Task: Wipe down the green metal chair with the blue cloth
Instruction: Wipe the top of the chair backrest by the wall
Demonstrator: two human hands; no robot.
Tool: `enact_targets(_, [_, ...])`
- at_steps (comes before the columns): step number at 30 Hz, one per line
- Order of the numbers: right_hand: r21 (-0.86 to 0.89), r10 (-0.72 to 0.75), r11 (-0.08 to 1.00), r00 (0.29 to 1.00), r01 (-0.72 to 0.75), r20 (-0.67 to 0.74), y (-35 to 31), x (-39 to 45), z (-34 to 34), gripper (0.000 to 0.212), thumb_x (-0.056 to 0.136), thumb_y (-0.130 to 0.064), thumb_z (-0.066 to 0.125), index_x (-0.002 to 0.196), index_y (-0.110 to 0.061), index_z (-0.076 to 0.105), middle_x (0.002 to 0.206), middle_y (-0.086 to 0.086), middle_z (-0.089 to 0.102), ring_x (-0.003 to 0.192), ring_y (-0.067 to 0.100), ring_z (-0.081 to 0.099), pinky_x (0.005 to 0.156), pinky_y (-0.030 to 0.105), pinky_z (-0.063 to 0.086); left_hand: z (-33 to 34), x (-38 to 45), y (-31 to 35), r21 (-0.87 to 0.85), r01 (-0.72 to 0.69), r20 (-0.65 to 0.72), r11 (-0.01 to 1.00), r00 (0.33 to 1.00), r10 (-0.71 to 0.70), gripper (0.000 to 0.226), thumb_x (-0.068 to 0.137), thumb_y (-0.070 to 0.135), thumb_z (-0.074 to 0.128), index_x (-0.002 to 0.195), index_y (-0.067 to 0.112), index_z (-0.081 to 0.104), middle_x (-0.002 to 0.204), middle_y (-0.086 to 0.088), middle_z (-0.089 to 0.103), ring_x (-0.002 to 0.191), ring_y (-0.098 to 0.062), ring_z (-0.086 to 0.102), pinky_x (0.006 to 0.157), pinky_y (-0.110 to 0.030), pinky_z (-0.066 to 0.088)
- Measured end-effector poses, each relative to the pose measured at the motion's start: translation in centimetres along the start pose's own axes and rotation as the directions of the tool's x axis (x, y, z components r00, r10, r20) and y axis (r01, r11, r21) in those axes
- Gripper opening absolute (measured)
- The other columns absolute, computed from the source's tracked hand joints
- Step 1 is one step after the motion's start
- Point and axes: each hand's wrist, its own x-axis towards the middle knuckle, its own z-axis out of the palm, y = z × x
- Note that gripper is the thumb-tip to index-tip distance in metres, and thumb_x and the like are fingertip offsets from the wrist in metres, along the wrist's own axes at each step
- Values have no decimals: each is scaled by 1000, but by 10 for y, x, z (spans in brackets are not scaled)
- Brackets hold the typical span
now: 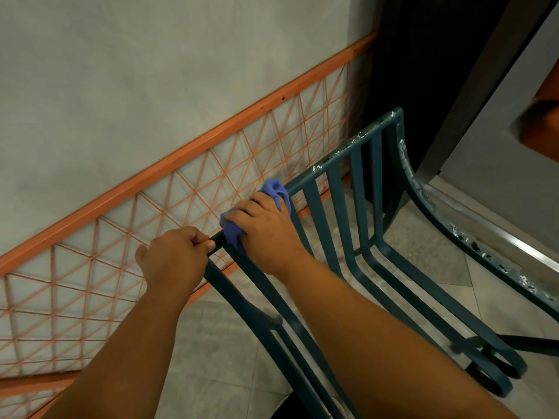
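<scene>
The green metal chair (357, 225) stands beside an orange wire-mesh panel (181, 207) on the tiled floor (217, 343). The blue cloth (273, 192) lies on its top rail, pressed by the right hand (266, 225), whose fingers curl over it. The left hand (175, 258) grips the rail corner. To wipe well, I think one should keep the chair steady and follow the rail toward the flaking paint. No container is visible.
</scene>
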Motion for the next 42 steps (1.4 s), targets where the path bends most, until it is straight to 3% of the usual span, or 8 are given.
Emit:
enact_targets(10, [-55, 94, 994, 995, -95, -32, 12, 12, -6, 21, 76, -17, 63, 97, -13, 66, 97, 3, 67, 103, 29, 55, 95, 49, 40, 2, 2, 5, -101, -16, 42, 995, 999, 21, 11, 89, 27, 63, 92, 23, 71, 77, 4, 64, 70, -15, 57, 60, -29, 42])
enact_targets(15, [189, 134, 978, 959, -87, -250, 19, 17, -36, 38, 86, -26, 40, 104, -9, 69, 98, 6, 70, 92, 29, 60, 91, 45, 44, 14, 10, 29, -262, -180, -43, 948, 984, 175, 26, 93, 26, 57, 118, 21, 64, 113, 0, 66, 93, -16, 61, 76, -27, 43])
enact_targets(18, [56, 146, 989, 922, -135, -358, 24, 24, -49, 37, 84, -21, 46, 112, -9, 67, 110, 8, 68, 99, 33, 59, 88, 47, 47, 18, 23, 58, -401, -252, -125, 881, 967, 220, 31, 96, 18, 50, 127, 17, 58, 125, -3, 60, 112, -19, 57, 95, -33, 45])
enact_targets(21, [-119, 181, 968, 940, -223, -290, 45, 16, -45, 37, 79, -17, 65, 115, -16, 65, 120, 7, 64, 114, 35, 54, 90, 53, 44, 22, 30, 87, -468, -334, -197, 818, 942, 272, 36, 98, 15, 45, 133, 15, 50, 132, -4, 54, 120, -18, 51, 100, -24, 38])
enact_targets(27, [-193, 160, 968, 987, -160, -13, 69, 1, -34, 40, 86, -39, 47, 124, -31, 58, 133, 2, 56, 132, 34, 40, 92, 57, 41, 38, 41, 118, -464, -428, -240, 776, 904, 354, 36, 100, 20, 39, 136, 15, 47, 135, -4, 49, 124, -16, 45, 95, -14, 28])
enact_targets(35, [-29, 182, 983, 982, -183, -55, 72, 3, -24, 43, 77, -13, 69, 119, -19, 63, 133, 4, 57, 135, 34, 38, 107, 57, 32, 61, 51, 119, -476, -450, -219, 755, 893, 394, 41, 101, 26, 38, 138, 9, 44, 136, -10, 47, 124, -19, 45, 97, -17, 30])
enact_targets(38, [-13, 101, 994, 973, -106, -206, 87, -1, -36, 32, 81, -19, 56, 110, -12, 68, 120, 8, 65, 125, 31, 48, 106, 51, 37, 63, 49, 119, -480, -469, -226, 742, 883, 412, 41, 101, 26, 38, 136, 7, 45, 134, -10, 48, 123, -19, 46, 96, -18, 31])
enact_targets(42, [-17, 305, 949, 931, -314, -200, 88, 19, -49, 38, 85, -25, 42, 108, -11, 68, 120, 13, 63, 127, 40, 43, 102, 58, 37, 65, 49, 121, -451, -491, -212, 746, 870, 445, 41, 101, 27, 38, 137, 8, 44, 136, -9, 47, 125, -18, 44, 97, -16, 28])
